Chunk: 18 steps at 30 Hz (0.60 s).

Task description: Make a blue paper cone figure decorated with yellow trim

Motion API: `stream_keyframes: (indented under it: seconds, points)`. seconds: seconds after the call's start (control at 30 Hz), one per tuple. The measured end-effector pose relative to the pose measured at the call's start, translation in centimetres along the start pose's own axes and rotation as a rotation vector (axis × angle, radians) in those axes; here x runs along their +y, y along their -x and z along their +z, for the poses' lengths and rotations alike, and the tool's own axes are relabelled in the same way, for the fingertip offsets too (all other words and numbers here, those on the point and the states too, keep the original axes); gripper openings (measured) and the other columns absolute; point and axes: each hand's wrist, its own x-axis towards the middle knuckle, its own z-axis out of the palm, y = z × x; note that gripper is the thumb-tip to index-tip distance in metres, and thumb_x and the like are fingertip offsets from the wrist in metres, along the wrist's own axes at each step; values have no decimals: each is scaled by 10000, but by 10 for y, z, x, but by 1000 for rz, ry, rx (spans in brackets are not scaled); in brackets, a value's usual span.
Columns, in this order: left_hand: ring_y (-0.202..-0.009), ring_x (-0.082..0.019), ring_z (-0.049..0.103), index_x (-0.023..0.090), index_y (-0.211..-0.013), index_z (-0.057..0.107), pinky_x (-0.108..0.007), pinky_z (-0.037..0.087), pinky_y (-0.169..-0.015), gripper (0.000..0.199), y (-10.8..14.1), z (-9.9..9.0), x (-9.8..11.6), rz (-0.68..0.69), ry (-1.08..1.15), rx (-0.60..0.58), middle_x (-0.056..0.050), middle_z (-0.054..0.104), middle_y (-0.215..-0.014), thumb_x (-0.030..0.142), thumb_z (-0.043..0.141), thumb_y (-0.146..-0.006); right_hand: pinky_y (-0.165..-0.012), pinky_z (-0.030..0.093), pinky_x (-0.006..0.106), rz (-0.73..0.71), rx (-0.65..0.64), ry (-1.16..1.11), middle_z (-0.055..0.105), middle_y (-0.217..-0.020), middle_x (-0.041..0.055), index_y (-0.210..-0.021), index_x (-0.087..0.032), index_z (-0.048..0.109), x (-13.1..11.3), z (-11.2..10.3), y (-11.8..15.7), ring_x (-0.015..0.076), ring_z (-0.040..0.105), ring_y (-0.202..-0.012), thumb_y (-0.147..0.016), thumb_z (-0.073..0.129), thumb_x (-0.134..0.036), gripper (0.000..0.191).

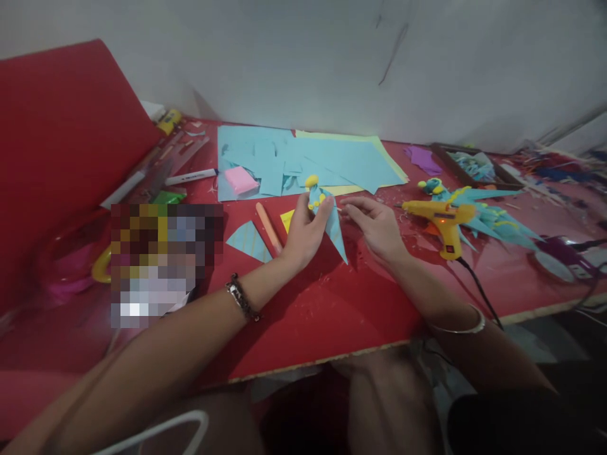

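Observation:
My left hand (308, 232) is closed around a light blue paper cone (336, 235) with yellow balls at its top. The cone's tip points down toward the table. Just to the right, my right hand (374, 226) makes a pinch at the cone's side; a thin, pale stick-like bit seems to be between the fingertips, too small to name. A yellow glue gun (444, 218) stands to the right of that hand, its small light glowing orange. Left of my left hand lie a striped blue paper wedge (250, 241) and an orange stick (268, 227).
Blue paper sheets (332, 158) and a pink block (241, 181) lie at the back. More blue cones (502, 218) lie behind the glue gun, near a dark tray (474, 165). A marker (192, 177) is at left. The gun's cord (481, 291) hangs over the front edge.

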Motion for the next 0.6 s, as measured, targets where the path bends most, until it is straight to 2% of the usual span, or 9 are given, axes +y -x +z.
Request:
stream_keyframes:
  seconds: [0.17,0.27,0.43,0.6]
  points:
    - [-738,-129,533,202,-939,462,-240,424,-633,374,0,1,1,16,-39,9,-2,526,-714,526,479,-753,-763,486,313,-7,-21,-52,651,-779,5,-794,-190,638,0,0,-2,115,602,-752,-673,610,-277,152]
    - [-719,-130,535,206,-931,463,-243,424,-615,380,0,1,3,28,-47,7,3,521,-696,537,485,-744,-713,490,293,-6,-13,-21,640,-730,3,-805,-187,629,-1,0,-2,101,592,-692,-711,570,-322,175]
    - [-722,-120,534,203,-884,451,-237,419,-621,317,0,0,5,29,-37,-36,5,536,-722,498,469,-770,-619,463,240,-37,75,42,578,-632,-17,-724,-174,595,-3,-1,-1,73,529,-584,-714,575,-355,183]
    - [-760,-115,534,193,-902,443,-234,422,-667,283,1,1,6,26,-23,-27,-1,554,-777,445,481,-780,-680,467,253,-44,33,9,608,-713,-9,-796,-176,602,-1,-1,-2,84,561,-650,-673,622,-277,160]
